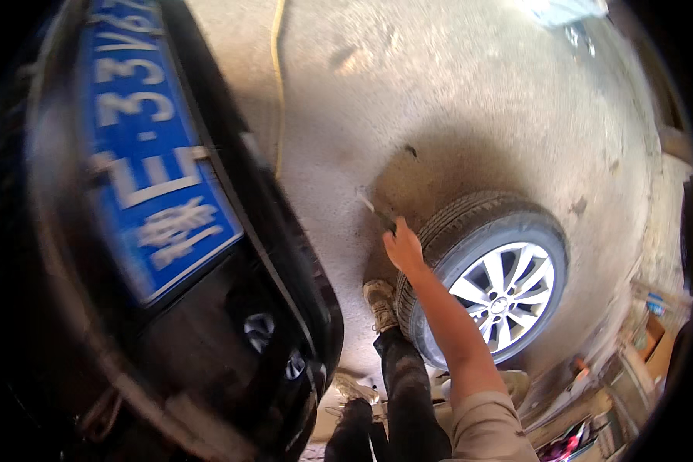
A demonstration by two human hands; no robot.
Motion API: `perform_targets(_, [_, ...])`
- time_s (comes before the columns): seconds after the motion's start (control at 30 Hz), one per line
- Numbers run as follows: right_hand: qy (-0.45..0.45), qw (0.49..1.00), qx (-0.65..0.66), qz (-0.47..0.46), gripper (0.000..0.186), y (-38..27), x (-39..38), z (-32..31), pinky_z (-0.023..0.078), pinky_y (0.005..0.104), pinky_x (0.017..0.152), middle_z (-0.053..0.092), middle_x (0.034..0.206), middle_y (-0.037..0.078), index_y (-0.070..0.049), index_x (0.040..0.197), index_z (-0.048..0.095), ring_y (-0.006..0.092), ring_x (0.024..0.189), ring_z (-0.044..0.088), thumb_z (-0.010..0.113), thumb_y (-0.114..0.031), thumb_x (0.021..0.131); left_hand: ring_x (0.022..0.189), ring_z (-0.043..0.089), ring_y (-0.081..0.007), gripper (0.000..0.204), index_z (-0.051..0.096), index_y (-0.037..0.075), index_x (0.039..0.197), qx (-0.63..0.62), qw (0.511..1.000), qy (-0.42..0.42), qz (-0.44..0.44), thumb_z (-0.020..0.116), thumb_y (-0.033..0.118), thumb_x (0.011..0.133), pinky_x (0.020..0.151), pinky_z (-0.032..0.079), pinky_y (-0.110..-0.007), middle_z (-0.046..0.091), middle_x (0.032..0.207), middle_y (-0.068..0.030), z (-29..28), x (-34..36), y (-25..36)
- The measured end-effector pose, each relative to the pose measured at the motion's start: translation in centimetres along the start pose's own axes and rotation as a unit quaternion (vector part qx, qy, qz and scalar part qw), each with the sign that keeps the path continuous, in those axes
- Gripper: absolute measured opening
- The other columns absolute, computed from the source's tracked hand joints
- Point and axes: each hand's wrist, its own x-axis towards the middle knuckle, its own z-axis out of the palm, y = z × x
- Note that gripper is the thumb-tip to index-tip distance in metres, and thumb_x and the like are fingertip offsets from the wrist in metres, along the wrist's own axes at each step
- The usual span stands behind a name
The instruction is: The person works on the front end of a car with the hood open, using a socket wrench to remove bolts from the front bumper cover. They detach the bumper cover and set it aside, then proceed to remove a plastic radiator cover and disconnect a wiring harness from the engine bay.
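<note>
My right hand [404, 245] is closed around a slim tool [383, 219] with a dark handle and a thin pale tip, which looks like a screwdriver. The tip points away to the far left, over the concrete floor. Just right of my hand is a car wheel [501, 302] with a black tyre and silver spoked rim. My forearm passes in front of its near left side; I cannot tell whether the arm touches it. My left hand is out of view.
At left, a black car's body [208, 331] carries a blue number plate [150, 154]. A yellow hose [276, 77] runs along the concrete floor. My shoes [381, 304] stand between car and wheel. Wood and clutter [631, 369] line the right edge. A pale object [566, 9] lies far right.
</note>
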Motion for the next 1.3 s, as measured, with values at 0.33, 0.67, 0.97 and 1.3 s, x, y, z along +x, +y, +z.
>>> perform_targets(0.33, [0.024,0.960,0.255,-0.113,0.031,-19.7,-32.6,-23.2,0.047,0.0231,0.074,0.067,0.096,0.005,0.003,0.119,0.065,0.0090,0.082,0.059,0.065,-0.009,0.090,0.135,0.041,-0.0459,0.098,0.043,-0.009,0.139,-0.044,0.985,-0.067,-0.155,0.051,0.071,0.084,0.111,0.027,-0.056,0.044,0.144,-0.0298,-8.5,-7.7,-2.3])
perform_targets(0.67, [-0.156,0.900,0.080,-0.400,0.028,-43.6,-53.2,-25.4,0.051,0.0262,0.078,0.071,0.095,0.008,0.002,0.108,0.070,0.0114,0.087,0.064,0.074,-0.014,0.086,0.140,0.037,-0.0340,0.074,0.050,-0.001,0.139,-0.179,0.956,0.060,-0.226,0.065,0.048,0.084,0.116,0.026,-0.047,0.041,0.150,-0.0178,-9.2,-8.8,-2.0])
perform_targets(0.97, [-0.088,0.818,-0.071,-0.565,0.027,-52.5,-57.6,-18.3,0.053,0.0327,0.075,0.072,0.089,0.017,0.002,0.102,0.069,0.0259,0.080,0.070,0.074,-0.018,0.084,0.141,0.036,-0.0302,0.062,0.053,0.008,0.139,-0.232,0.944,0.129,-0.197,0.062,0.044,0.090,0.117,0.026,-0.046,0.040,0.152,-0.0154,-8.2,-9.4,-2.5])
perform_targets(1.3, [-0.079,0.800,-0.150,-0.576,0.024,-55.2,-58.3,-16.5,0.050,0.0258,0.067,0.070,0.080,0.007,0.002,0.103,0.071,0.0117,0.070,0.061,0.075,-0.015,0.086,0.142,0.036,-0.0289,0.061,0.055,0.008,0.137,-0.222,0.943,0.149,-0.199,0.060,0.047,0.090,0.117,0.026,-0.047,0.041,0.152,-0.0162,-6.8,-9.5,-2.2])
